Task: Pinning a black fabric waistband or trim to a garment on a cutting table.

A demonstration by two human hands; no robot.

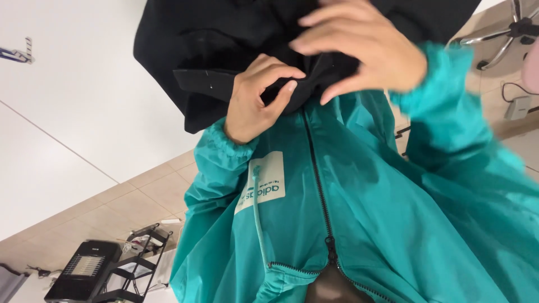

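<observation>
left hand [255, 101]: fingers curled, black fabric [224, 50] is pinched at its folded edge
right hand [359, 47]: blurred, fingers spread loose, rested on the fabric just above
teal jacket [359, 213]: zipped, seen right below both hands

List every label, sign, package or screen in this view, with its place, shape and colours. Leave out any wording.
Chest patch: a pale cream rectangle with dark printing, sewn on the teal jacket beside its dark zip, below the left hand.
Black device: at the lower left by a black wire rack, boxy, with a pale ribbed panel on top; whether that is a screen cannot be told.
No packages or signs show.
</observation>
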